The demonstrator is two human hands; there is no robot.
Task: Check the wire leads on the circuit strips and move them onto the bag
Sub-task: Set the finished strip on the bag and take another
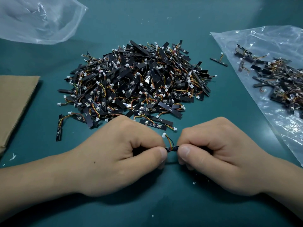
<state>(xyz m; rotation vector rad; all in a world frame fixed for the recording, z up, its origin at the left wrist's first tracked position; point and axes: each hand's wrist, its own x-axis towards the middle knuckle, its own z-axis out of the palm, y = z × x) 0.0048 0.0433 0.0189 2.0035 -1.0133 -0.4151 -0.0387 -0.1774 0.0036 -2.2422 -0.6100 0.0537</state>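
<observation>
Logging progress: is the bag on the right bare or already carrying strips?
Carrying strips: a small heap of circuit strips lies on the clear bag.

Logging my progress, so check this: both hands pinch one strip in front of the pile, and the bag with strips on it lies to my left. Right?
No. The bag with strips on it lies to your right, as the head view shows. The left hand and right hand do pinch one strip in front of the pile.
</observation>
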